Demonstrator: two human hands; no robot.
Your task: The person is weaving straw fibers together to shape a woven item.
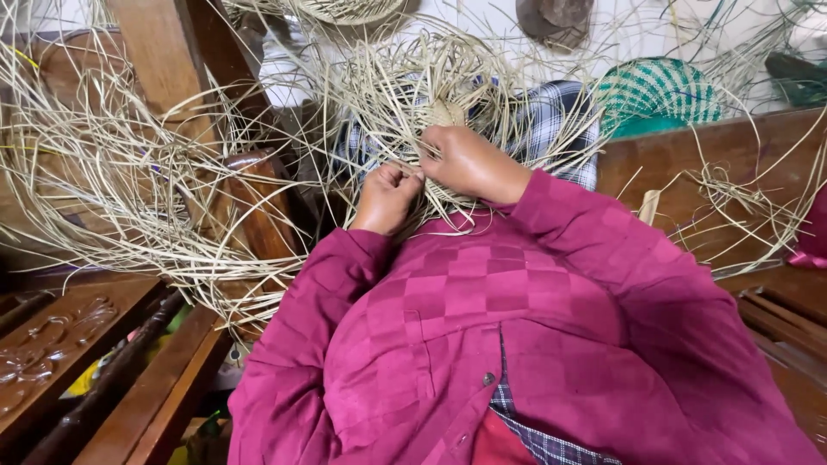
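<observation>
My left hand point(385, 196) is closed around thin pale straw strands, thumb pressed on top. My right hand point(469, 162) lies just beside it, fingers curled over the woven straw piece point(445, 112), a small round plaited start with many loose strands fanning out. Both hands touch at the fingertips above my lap, which is covered by a blue and white checked cloth point(551, 120). My magenta checked sleeves fill the lower part of the view.
A big loose tangle of straw point(129, 189) spreads over a carved wooden chair point(258, 215) on the left. A green woven basket point(656, 93) lies at the upper right. A wooden bench top point(724, 164) with more straw is on the right.
</observation>
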